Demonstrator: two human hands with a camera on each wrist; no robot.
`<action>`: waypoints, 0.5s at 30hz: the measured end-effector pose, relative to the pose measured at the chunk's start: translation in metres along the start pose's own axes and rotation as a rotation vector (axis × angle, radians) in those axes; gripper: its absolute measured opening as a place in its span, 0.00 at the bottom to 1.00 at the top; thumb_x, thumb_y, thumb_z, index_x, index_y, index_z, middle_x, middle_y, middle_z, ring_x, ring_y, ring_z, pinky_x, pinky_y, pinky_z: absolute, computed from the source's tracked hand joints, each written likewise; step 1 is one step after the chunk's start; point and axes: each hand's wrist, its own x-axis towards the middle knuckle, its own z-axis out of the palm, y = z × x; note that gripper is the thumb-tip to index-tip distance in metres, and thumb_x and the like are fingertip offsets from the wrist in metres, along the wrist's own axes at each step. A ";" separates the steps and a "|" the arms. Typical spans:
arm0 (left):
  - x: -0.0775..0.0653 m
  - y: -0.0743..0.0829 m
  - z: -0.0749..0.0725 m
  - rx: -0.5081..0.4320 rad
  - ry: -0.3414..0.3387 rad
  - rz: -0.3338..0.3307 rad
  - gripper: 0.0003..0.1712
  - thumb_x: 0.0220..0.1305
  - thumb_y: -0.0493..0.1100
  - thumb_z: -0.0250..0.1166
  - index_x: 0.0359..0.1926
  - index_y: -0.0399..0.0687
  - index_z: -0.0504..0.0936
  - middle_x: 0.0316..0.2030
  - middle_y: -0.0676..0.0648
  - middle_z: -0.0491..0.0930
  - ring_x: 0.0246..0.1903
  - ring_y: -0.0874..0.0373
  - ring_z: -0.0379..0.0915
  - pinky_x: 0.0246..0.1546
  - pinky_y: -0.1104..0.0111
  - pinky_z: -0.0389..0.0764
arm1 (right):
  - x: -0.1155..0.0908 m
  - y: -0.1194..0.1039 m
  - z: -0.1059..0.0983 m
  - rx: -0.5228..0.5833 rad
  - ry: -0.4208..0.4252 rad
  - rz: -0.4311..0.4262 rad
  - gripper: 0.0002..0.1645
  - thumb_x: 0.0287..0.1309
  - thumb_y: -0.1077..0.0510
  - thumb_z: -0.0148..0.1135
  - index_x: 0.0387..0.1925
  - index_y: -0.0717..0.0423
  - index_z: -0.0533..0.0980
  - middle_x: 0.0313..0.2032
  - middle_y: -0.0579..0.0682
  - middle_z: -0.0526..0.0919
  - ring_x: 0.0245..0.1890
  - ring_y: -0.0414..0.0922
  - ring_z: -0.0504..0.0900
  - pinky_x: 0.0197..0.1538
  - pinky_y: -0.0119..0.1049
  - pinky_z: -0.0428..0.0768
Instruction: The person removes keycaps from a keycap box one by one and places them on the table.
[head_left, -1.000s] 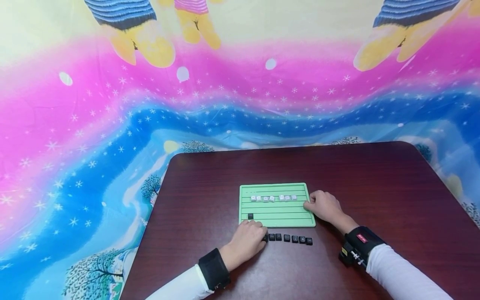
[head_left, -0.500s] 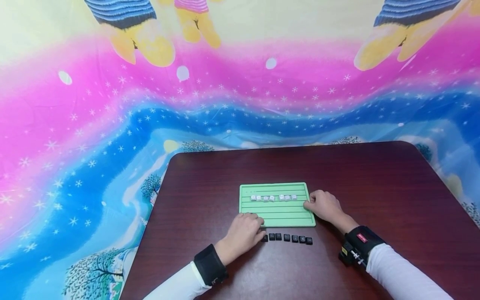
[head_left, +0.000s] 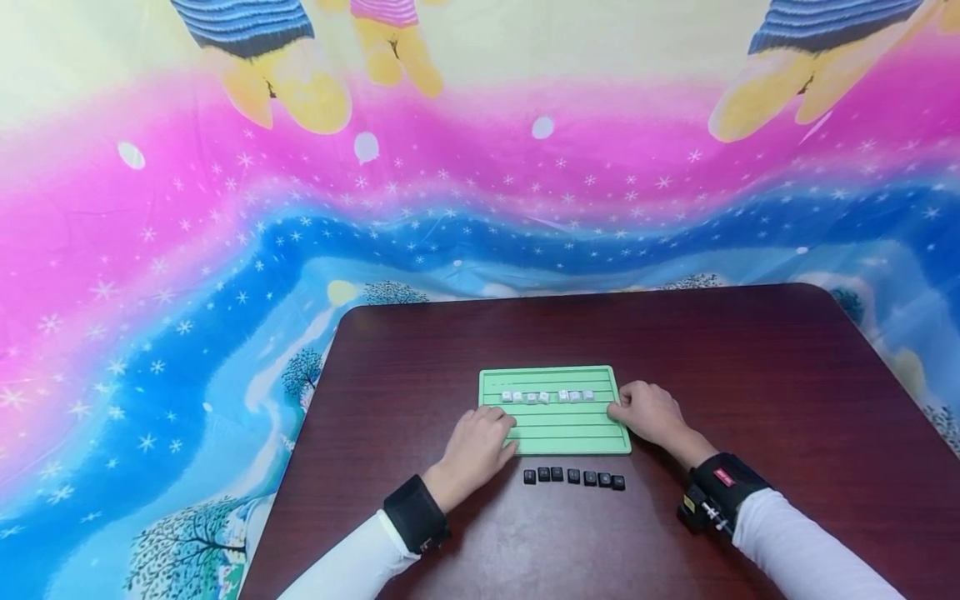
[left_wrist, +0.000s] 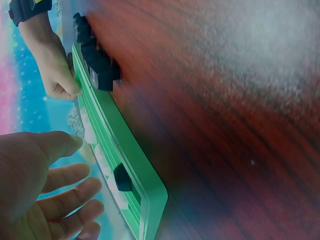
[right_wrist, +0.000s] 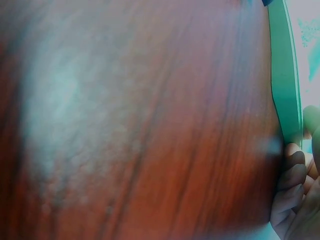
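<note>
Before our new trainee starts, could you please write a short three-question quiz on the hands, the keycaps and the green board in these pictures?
1. True or false: the right hand grips the edge of the green ruled board.
2. How many black keycaps lie in the row on the table, in the head view?
3. What sits on the board in the left wrist view but cannot be seen in the head view?

Key:
1. True.
2. Seven.
3. A single black keycap; in the head view the left hand covers that part of the board.
</note>
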 end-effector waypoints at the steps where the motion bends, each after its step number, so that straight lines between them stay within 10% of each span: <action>1: 0.001 -0.001 0.000 -0.001 -0.004 -0.005 0.14 0.61 0.53 0.71 0.44 0.53 0.87 0.41 0.53 0.86 0.42 0.58 0.81 0.37 0.67 0.79 | 0.000 0.000 0.000 0.000 -0.001 0.000 0.26 0.55 0.53 0.62 0.12 0.46 0.56 0.13 0.40 0.52 0.15 0.39 0.50 0.22 0.32 0.48; 15: 0.005 -0.009 0.002 0.023 -0.040 -0.041 0.15 0.58 0.53 0.74 0.43 0.52 0.86 0.37 0.52 0.85 0.37 0.57 0.80 0.31 0.69 0.72 | 0.000 0.001 0.000 0.003 0.000 -0.011 0.26 0.56 0.53 0.62 0.12 0.46 0.57 0.13 0.40 0.53 0.15 0.39 0.50 0.22 0.32 0.48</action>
